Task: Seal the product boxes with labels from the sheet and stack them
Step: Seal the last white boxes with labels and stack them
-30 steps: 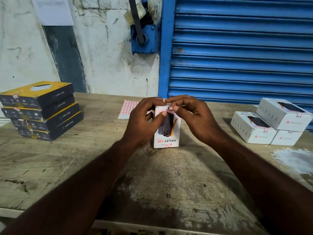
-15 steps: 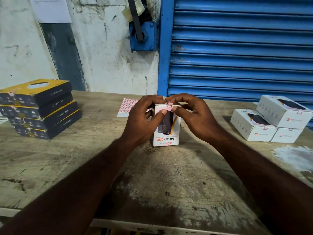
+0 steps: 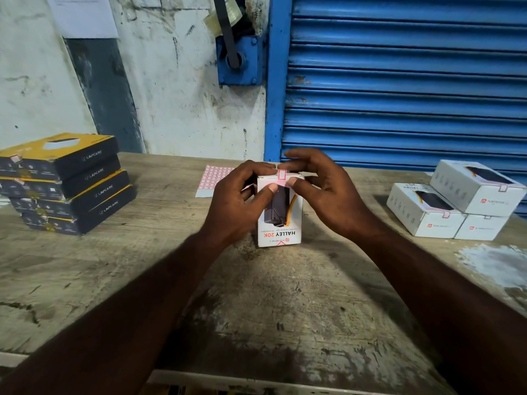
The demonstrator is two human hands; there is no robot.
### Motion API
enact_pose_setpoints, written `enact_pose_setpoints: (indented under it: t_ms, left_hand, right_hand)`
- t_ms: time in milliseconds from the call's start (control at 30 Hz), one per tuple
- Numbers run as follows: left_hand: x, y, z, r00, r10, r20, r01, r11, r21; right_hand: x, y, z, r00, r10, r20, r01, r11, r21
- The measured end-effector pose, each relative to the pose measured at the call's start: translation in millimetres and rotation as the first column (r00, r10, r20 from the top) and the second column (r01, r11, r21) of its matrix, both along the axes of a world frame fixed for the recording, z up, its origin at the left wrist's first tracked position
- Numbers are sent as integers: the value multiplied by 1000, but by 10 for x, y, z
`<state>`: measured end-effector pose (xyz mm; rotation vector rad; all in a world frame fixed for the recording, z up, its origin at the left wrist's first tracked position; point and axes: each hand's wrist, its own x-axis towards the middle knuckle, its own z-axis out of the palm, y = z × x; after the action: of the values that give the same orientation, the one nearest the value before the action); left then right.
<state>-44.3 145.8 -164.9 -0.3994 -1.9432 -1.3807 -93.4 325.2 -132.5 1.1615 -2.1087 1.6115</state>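
Observation:
A white product box (image 3: 281, 226) printed "HALLEY 20K" stands on end at the middle of the wooden table (image 3: 271, 295). A small red-bordered label (image 3: 281, 175) is folded over its top front edge. My left hand (image 3: 239, 203) grips the box from the left, thumb pressing the front face just below the label. My right hand (image 3: 328, 192) is at the box's top right, its thumb tip on the front by the label and its fingers spread loosely above the top. The label sheet (image 3: 212, 178) lies flat behind my left hand.
Several dark and yellow boxes (image 3: 65, 181) are stacked at the left. Three white boxes (image 3: 456, 201) with labels on their flaps sit at the right, one on top of the other two. A blue roller shutter (image 3: 405, 81) and a white wall stand behind the table.
My right hand's fingers have lifted and spread away from the box top, where they pinched the label before. The label now shows plainly on the top edge. The box stays in place.

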Motion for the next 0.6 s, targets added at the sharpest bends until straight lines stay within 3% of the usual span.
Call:
enact_pose_setpoints:
  t_ms: [600]
  left_hand:
    - [2,-59,28,997,-80,-4,80,997,10]
  right_hand:
    - [-68,-5,-50,999,-36,0,36,999,-6]
